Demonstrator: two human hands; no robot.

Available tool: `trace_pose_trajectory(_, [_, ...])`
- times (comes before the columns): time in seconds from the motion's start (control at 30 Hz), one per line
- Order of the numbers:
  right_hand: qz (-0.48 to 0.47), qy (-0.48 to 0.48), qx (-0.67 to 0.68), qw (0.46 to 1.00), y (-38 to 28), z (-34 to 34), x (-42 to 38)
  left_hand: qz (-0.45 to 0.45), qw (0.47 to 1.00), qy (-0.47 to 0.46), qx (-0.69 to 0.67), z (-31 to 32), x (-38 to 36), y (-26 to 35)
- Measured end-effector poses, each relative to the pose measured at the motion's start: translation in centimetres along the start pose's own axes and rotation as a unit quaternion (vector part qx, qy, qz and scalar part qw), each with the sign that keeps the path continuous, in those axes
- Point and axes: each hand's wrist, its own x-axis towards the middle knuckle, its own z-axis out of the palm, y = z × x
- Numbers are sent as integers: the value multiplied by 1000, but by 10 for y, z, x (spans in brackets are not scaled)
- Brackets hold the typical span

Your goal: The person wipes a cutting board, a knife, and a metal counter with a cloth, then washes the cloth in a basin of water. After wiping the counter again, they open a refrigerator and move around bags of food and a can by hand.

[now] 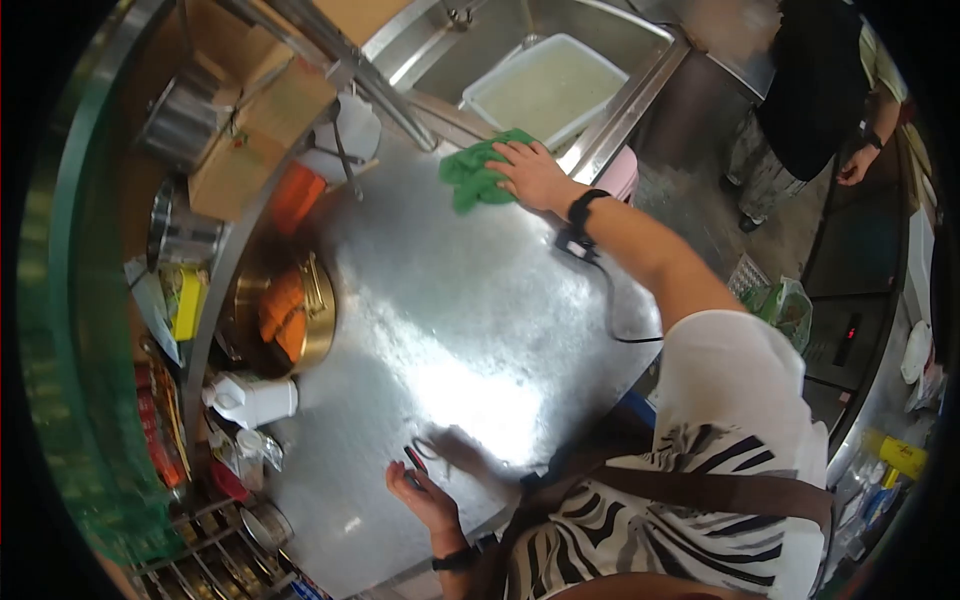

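Note:
My right hand (535,177) presses down on a crumpled green cloth (478,175), its fingers spread over it. The cloth lies on a shiny metal table (430,270), close to the sink edge. Low in the view, my left hand (425,497) hovers over or near the table's front part. Its fingers are curled around a small black-and-red object (415,460), whose kind I cannot make out. Both wrists wear dark bands, and a black cable (612,300) hangs from the right one.
A metal sink (430,70) holds a plastic tub (550,85) of cloudy liquid. Along the left stand a brass-coloured pot (322,325) with an orange thing inside, a white jug (255,400), cardboard boxes (250,130) and a wire rack (200,560). Another person (815,90) stands at upper right.

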Motion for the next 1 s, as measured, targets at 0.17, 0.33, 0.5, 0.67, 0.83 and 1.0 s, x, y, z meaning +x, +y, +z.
trace_pose_trajectory(0.17, [377, 61, 119, 917, 49, 4, 28, 93, 996, 10, -5, -1, 0, -30])
trace_pose_trajectory(0.33, [173, 177, 223, 943, -61, -100, -52, 151, 986, -16, 72, 5, 17, -24])
trace_pose_trajectory(0.5, [-90, -72, 238, 964, -183, -106, -212, 231, 960, -77, 139, 37, 39, -64])
trace_pose_trajectory(0.67, [-19, -13, 139, 990, -179, -68, -247, 327, 918, -59, 214, 37, 39, -28])
trace_pose_trajectory(0.83, [346, -29, 104, 932, -126, -111, -210, 397, 901, -69, 162, 76, 52, -18])
trace_pose_trajectory(1.0, [497, 290, 382, 723, -131, -202, -303, 443, 883, -108, 110, 114, 72, -4])
